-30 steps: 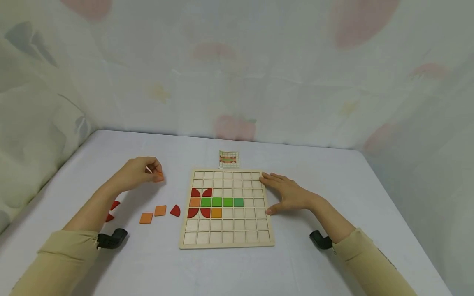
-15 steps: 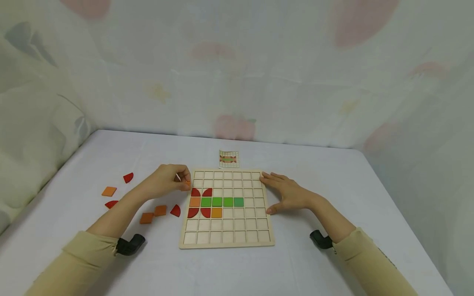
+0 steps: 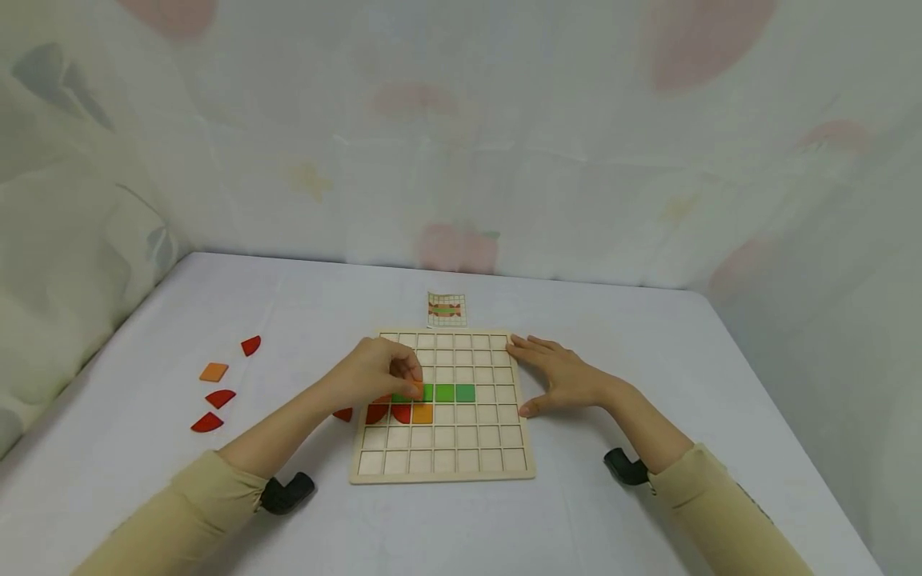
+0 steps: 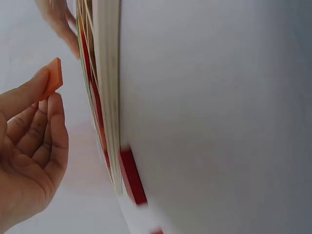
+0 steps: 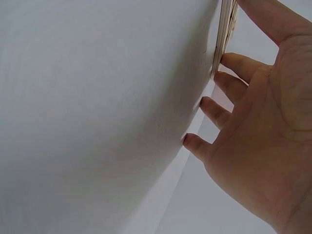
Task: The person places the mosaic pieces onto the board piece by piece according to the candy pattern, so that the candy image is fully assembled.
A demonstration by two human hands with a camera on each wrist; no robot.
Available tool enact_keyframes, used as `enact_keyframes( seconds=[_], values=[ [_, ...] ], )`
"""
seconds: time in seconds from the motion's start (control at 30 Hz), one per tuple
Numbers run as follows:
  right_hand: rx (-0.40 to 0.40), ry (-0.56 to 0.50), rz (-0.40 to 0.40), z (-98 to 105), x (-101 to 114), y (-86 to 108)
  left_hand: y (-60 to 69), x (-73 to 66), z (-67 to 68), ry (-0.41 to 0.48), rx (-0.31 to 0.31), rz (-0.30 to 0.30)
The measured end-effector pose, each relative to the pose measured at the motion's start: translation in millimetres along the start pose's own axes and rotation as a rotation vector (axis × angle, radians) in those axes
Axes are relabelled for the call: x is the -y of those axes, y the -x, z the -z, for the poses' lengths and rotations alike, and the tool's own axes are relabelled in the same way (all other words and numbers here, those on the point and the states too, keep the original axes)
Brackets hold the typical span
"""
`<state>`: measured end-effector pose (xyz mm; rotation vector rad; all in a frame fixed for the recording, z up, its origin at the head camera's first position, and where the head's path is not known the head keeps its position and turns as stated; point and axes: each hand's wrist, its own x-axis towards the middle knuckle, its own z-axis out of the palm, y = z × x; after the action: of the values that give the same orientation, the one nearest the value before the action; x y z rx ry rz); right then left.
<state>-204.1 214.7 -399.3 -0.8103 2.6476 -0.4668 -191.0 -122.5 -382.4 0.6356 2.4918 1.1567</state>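
Since half a second earlier, the orange tile [image 4: 54, 78] has been carried inward from the left border of the grid board [image 3: 442, 480]. Nearest: loose red wedges [image 3: 208, 422], scattered toward 9 o'clock on the counter [image 3: 288, 536]. Next: tile held clear of the board, about 11 o'clock from centre, pinched by left hand's [image 3: 378, 374] fingers. Right hand [image 3: 558, 378], fingers spread, rested against the 3 o'clock edge. Beyond: patterned card [image 3: 447, 312], 12 o'clock. Risk judged: green tiles [image 3: 445, 393] could be nudged if the hand is lowered askew.
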Motion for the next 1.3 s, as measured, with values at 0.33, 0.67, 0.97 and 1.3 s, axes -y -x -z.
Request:
enact_keyframes(
  seconds=[0.33,0.67,0.97,1.3],
  values=[
    [0.002,0.002,-0.004,2,1,1.8,-8.1,-10.0,-26.3,0.036,0.025,-0.031],
    [0.002,0.005,-0.007,1,0,0.3,-11.6,-12.2,-37.4,0.000,0.034,-0.046],
    [-0.001,0.001,-0.007,2,0,0.6,-12.5,-13.3,-38.8,-0.038,0.041,-0.066],
    [0.004,-0.007,-0.004,1,0,0.3,-11.2,-13.3,-40.9,-0.067,0.049,-0.095]
  ],
)
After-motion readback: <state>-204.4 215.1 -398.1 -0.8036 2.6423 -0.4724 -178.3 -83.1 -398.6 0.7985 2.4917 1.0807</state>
